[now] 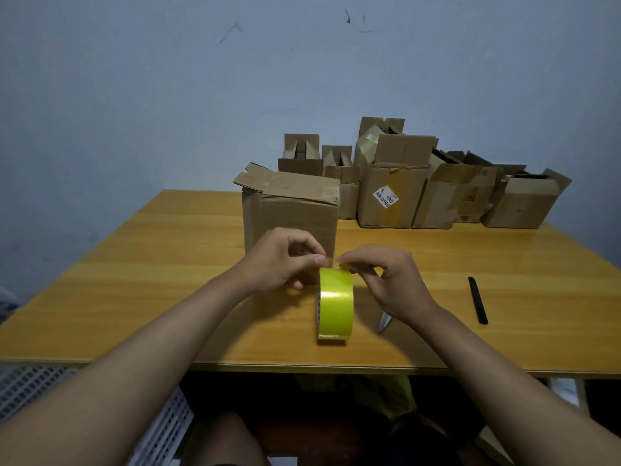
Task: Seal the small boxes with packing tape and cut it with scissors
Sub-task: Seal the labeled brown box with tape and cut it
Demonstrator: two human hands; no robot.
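Observation:
A yellow-green roll of packing tape (336,306) stands on edge near the front of the wooden table (168,264). My left hand (280,258) pinches the top of the roll from the left. My right hand (391,279) pinches it from the right, fingertips at the top rim. Directly behind the roll stands a tall cardboard box (290,216) with its top flaps folded down loosely. A pointed metal tip, seemingly the scissors (383,322), pokes out from under my right wrist; the rest is hidden.
Several open cardboard boxes (391,196) are crowded along the table's far right edge by the wall. A slim black stick-shaped object (478,300) lies on the table to the right of my right hand. White perforated panels (40,391) sit below the table's left front.

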